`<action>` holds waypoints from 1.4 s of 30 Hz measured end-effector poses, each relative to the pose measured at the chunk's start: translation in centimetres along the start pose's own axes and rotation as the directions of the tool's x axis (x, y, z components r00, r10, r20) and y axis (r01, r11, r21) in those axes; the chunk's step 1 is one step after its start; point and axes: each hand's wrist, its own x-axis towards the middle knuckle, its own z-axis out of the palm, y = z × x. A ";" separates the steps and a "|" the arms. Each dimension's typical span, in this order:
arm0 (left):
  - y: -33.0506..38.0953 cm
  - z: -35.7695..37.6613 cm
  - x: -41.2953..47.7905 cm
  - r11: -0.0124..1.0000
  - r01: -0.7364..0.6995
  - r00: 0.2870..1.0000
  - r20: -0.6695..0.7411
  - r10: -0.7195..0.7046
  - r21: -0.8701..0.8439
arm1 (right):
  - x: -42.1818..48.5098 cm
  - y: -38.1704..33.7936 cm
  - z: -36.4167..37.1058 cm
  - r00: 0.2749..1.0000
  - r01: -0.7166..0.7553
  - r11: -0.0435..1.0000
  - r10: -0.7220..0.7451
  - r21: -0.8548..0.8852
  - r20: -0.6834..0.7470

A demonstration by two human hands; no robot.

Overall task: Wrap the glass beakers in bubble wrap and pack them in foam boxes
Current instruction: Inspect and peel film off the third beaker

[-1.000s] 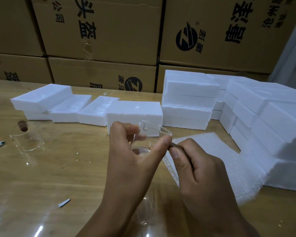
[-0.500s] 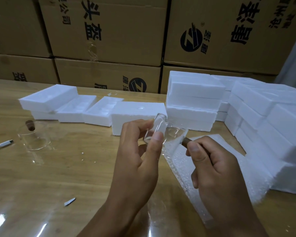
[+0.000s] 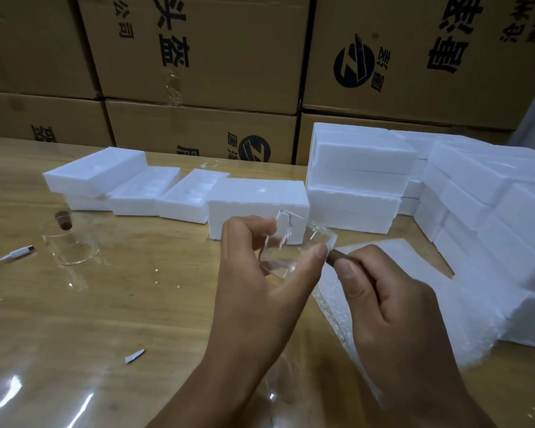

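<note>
My left hand grips a small clear glass beaker in the air above the table, tilted with its mouth toward the right. My right hand pinches a short brown plug-like piece whose tip sits at the beaker's rim. A sheet of bubble wrap lies on the table under my right hand. A second, wider beaker stands at the left with a brown stopper inside. A closed foam box lies just behind my hands.
Open foam trays and another foam box line the table's back left. Stacked foam boxes fill the back right and right side. Cardboard cartons form a wall behind. A white pen and a white scrap lie on the wooden table.
My left hand has tipped the beaker from rim-up toward its side and lifted it slightly. My right hand has kept the brown piece at the rim.
</note>
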 end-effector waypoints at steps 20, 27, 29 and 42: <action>0.0 0.1 -0.1 0.991 -0.087 0.992 0.079 0.095 -0.100 | 0.5 0.0 -0.6 0.991 -0.123 0.970 0.131 0.208 -0.026; -0.2 0.3 -0.2 0.993 -0.095 0.992 0.072 0.100 -0.071 | 0.4 -0.1 -0.6 0.994 -0.086 0.976 0.097 0.200 -0.046; -0.1 0.4 -0.2 0.995 -0.092 0.994 0.047 0.094 -0.051 | 0.2 -0.2 -0.4 0.996 -0.057 0.984 0.066 0.167 -0.053; 0.1 -1.2 0.7 0.998 -0.056 0.983 0.175 0.052 0.018 | 0.6 0.7 -1.2 0.993 0.117 0.990 -0.118 0.077 0.011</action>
